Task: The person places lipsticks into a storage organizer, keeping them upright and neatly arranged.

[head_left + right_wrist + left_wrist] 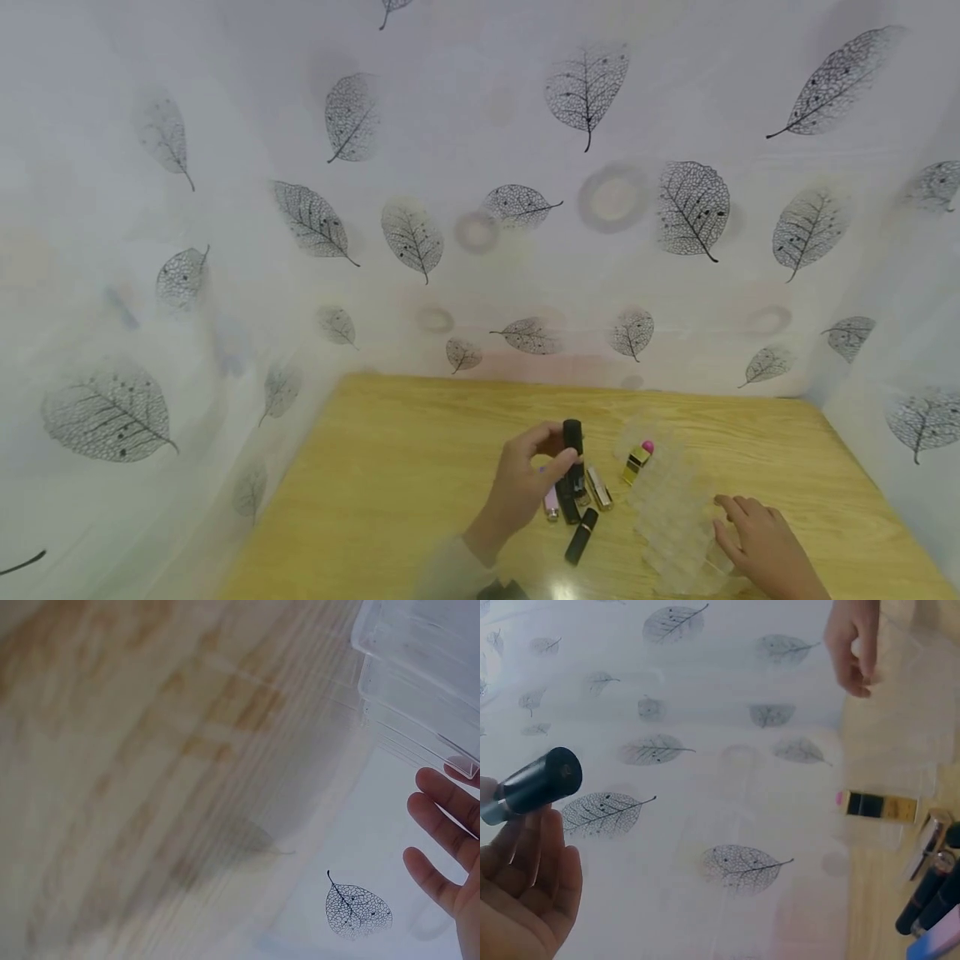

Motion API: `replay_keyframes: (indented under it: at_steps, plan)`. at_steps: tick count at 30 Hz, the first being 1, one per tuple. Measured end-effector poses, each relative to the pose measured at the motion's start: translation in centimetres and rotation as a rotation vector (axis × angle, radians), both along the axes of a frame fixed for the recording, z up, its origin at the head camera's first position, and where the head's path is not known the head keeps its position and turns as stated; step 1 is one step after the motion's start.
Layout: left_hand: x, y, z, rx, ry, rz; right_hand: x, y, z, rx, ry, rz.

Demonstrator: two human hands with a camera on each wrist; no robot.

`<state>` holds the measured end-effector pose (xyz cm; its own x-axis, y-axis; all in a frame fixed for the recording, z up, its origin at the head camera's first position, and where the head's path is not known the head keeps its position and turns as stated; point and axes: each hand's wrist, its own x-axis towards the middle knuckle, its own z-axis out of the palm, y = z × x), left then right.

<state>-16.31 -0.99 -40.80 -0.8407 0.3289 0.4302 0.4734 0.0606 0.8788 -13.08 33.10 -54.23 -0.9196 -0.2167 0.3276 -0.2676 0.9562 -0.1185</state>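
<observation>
My left hand pinches a black lipstick tube between thumb and fingers, raised above a small group of cosmetics. In the left wrist view the tube lies slanted, its round black end toward the camera. My right hand is at the right side of a clear plastic organizer. In the right wrist view its spread fingers are by the organizer's edge; whether they touch it I cannot tell. A gold and black lipstick with a pink tip lies at the organizer's upper left.
Below my left hand lie a silver tube, a purple tube and several black ones, including a black lipstick nearer the front. The wooden table meets a white leaf-patterned curtain at the back and sides.
</observation>
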Motion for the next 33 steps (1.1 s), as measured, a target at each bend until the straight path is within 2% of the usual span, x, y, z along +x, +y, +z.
replay_keyframes:
  at_steps: [4,9,15,20,24,29,33]
  plan:
    - [-0.5,1.2,-1.0,-0.047,-0.061,-0.012,0.2,0.1,0.0,0.001,0.033,0.005]
    - [-1.4,3.4,-2.7,-0.118,-0.059,-0.020,0.1,0.1,-0.1,-0.002,0.060,0.007]
    - [-3.2,6.8,-4.9,-0.215,-0.056,-0.029,0.0,0.2,-0.3,-0.020,0.070,0.013]
    - [-4.9,9.3,-6.1,-0.294,-0.028,-0.068,0.1,0.1,-0.3,-0.036,0.060,0.014]
    - [-6.1,11.1,-6.8,-0.393,0.005,-0.063,0.2,0.2,-0.2,-0.034,0.016,-0.006]
    - [-7.9,13.2,-7.3,-0.558,0.102,-0.042,0.1,0.2,-0.2,-0.043,-0.044,-0.033]
    - [-8.9,14.7,-7.8,-0.614,0.107,-0.056,0.0,0.1,-0.4,-0.058,-0.081,-0.045]
